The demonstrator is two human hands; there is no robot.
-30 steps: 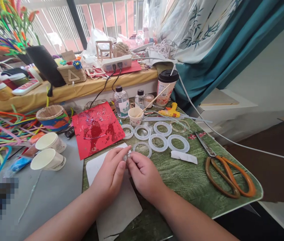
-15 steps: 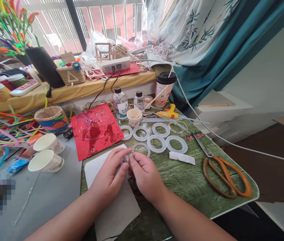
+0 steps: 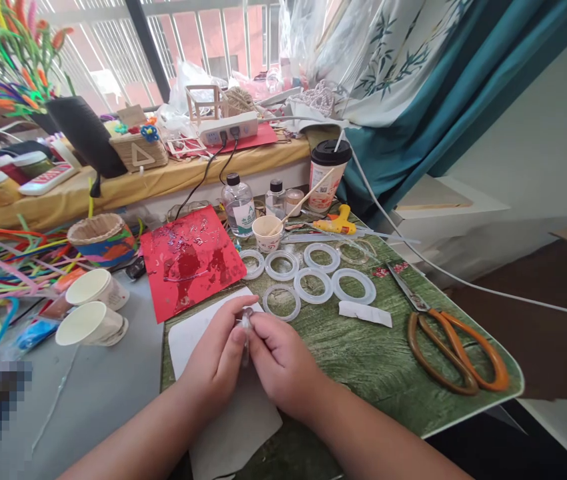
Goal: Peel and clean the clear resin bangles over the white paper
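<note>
Between the fingertips of both hands is a small clear, shiny piece (image 3: 246, 321); most of it is covered, so its kind does not show. My left hand (image 3: 216, 343) pinches it from the left, fingers bent over the top and thumb below. From the right, my right hand (image 3: 283, 353) grips it with thumb and forefinger, its other fingers curled in. Both hands are above a white paper sheet (image 3: 233, 433) on the green wood-patterned mat (image 3: 363, 373). Just beyond them lie several translucent ring moulds (image 3: 282, 303), flat and close together.
Large scissors (image 3: 451, 347) with orange-brown handles lie at the right, near a white paper strip (image 3: 365, 313). A wet-looking red sheet (image 3: 191, 263), a paper cup (image 3: 267, 233) with a stick, a bottle (image 3: 238, 207), a yellow glue gun (image 3: 338, 221) and a lidded drink cup (image 3: 327, 180) stand beyond.
My fingers have shifted around the clear piece, and more of it shows above and below the fingertips. Both hands have come slightly nearer to me. The things on the table have stayed put.
</note>
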